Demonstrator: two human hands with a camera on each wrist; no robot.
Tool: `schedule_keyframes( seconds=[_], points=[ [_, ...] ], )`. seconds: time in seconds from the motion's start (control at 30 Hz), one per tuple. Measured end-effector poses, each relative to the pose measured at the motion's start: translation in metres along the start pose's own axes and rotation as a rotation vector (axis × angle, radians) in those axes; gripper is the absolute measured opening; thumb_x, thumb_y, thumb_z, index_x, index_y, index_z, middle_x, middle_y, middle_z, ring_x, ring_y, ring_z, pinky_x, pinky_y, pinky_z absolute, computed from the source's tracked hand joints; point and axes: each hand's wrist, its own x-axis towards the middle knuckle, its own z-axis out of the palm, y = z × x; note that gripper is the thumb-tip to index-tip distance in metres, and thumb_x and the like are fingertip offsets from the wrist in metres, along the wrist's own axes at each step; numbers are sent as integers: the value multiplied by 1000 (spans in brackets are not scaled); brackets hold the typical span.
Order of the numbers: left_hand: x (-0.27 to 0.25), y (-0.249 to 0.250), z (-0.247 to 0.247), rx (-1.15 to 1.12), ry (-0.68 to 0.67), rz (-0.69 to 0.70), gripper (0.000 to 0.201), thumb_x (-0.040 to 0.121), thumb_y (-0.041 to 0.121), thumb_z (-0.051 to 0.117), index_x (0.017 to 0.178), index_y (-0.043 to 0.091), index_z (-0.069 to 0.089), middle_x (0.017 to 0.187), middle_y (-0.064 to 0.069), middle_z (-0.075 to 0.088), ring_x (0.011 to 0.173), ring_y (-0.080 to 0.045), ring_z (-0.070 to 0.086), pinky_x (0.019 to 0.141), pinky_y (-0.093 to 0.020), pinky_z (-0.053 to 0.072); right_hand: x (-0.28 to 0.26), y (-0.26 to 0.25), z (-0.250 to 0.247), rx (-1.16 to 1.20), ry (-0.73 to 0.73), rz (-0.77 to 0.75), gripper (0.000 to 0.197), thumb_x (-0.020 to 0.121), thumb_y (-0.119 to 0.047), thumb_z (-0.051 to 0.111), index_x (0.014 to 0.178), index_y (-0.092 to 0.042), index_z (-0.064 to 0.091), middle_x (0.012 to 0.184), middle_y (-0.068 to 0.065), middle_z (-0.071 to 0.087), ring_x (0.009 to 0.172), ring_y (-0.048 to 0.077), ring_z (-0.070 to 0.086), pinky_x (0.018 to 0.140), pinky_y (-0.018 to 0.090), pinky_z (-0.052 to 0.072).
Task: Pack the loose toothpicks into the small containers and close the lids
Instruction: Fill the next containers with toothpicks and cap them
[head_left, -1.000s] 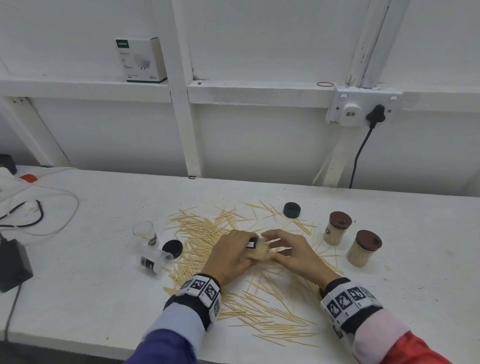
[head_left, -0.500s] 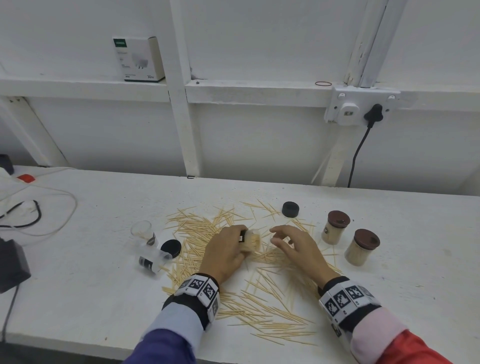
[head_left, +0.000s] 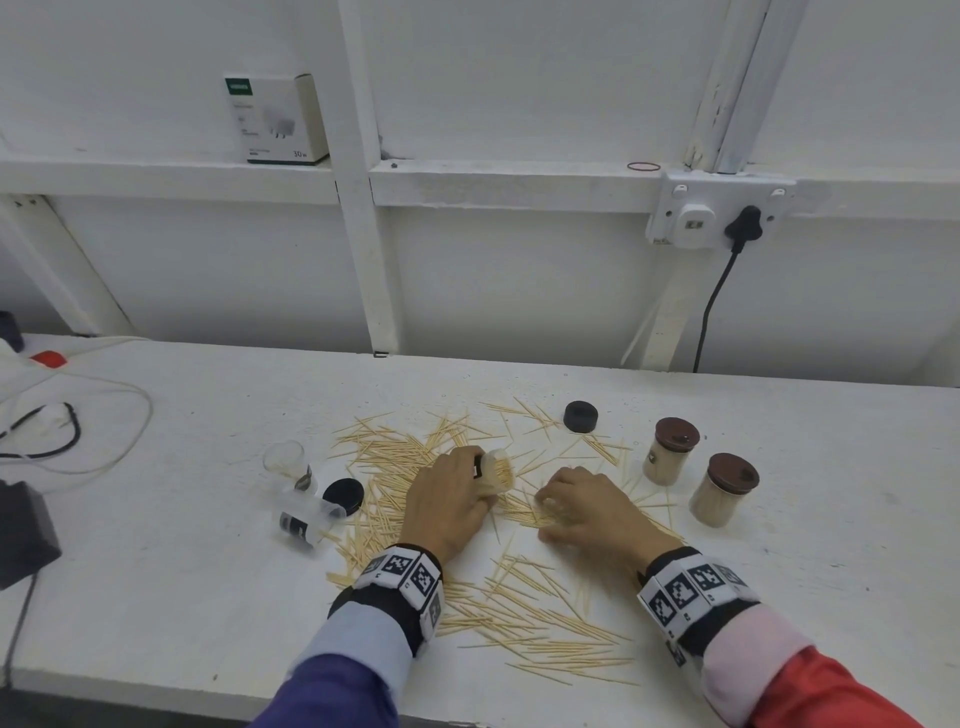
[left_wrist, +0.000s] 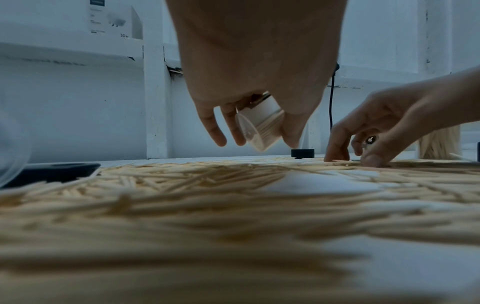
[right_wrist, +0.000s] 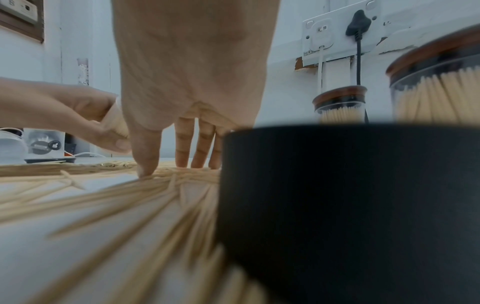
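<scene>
Loose toothpicks (head_left: 395, 467) lie scattered over the white table (head_left: 156, 571). My left hand (head_left: 457, 493) grips a small clear container (head_left: 496, 467), tilted and part full of toothpicks; the left wrist view shows this container (left_wrist: 259, 127) between thumb and fingers. To its right, my right hand (head_left: 558, 506) is arched over the pile. Its thumb and fingertips (right_wrist: 145, 170) pinch a bunch of toothpicks (right_wrist: 182, 176) against the table. An empty container (head_left: 285, 460) stands upright at the left and another (head_left: 304, 519) lies on its side. Black lids (head_left: 343, 496) (head_left: 580, 415) lie loose.
Two full jars with brown lids (head_left: 670, 452) (head_left: 724, 491) stand at the right. Cables (head_left: 78, 415) and a black adaptor (head_left: 21, 530) lie at the left. A plugged socket (head_left: 717, 215) and a white box (head_left: 275, 119) are on the wall. A black round object (right_wrist: 337, 205) blocks the right wrist view.
The hands have parted. My left hand drew the container up and to the left, and my right hand left it and came down onto the toothpick pile.
</scene>
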Motion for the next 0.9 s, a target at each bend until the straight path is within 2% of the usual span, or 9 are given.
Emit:
schedule_keyframes(
  seconds=[0.1,0.27,0.37,0.47,0.53,0.6,0.67,0.8,0.9],
  points=[
    [0,0,0,5,-9,3,45,90,41,61,127,20,45,117,3,56,104,-19,55,85,-33,44,0,-1,0,-31,10,39,46,83,-50,63,123,-26,59,113,-9,52,105,13,44,81,26,29],
    [-1,-1,1,0,-17,6,44,90,39,61,126,20,46,116,3,57,102,-19,55,84,-33,44,-3,2,0,-36,-1,123,52,79,-61,62,117,-26,59,112,-6,47,100,17,43,83,31,39],
    [-2,-2,1,-7,-21,15,43,90,38,59,127,20,46,115,3,56,100,-19,54,83,-33,44,-2,3,1,11,22,99,40,83,-50,62,117,-29,64,105,-10,51,100,16,47,82,29,38],
    [-2,-2,2,-7,-23,16,44,90,39,59,127,20,46,115,3,56,101,-19,54,82,-32,44,-1,1,-1,-38,14,17,30,91,-39,59,118,-29,66,102,-12,55,101,10,47,81,27,30],
    [-1,-2,2,-12,-21,12,44,89,40,60,126,20,46,115,4,56,101,-18,54,81,-32,44,-1,0,-2,-85,31,6,30,89,-44,58,113,-29,68,103,-12,57,100,10,46,82,28,28],
    [-1,-2,2,-20,-22,6,43,89,39,60,125,21,47,114,4,56,100,-17,53,81,-31,44,-1,0,-2,-117,36,31,31,84,-51,59,100,-27,69,101,-11,57,97,11,46,80,29,27],
    [-1,-3,3,-24,-25,7,43,89,39,60,125,21,47,113,4,56,99,-17,53,80,-32,45,0,1,-3,-126,25,45,30,84,-51,59,92,-24,70,98,-9,57,93,12,48,77,30,26],
    [0,-4,5,-24,-31,8,42,89,38,60,125,21,47,112,3,56,99,-17,54,80,-33,45,1,1,-5,-129,47,17,22,91,-38,61,104,-25,73,99,-8,64,80,5,45,76,25,26],
    [0,-4,5,-9,-41,9,43,90,38,59,127,21,46,114,4,56,102,-17,53,81,-31,44,1,1,-4,-183,51,3,23,96,-33,53,101,-20,72,98,-5,63,81,9,48,72,23,26]
  ],
)
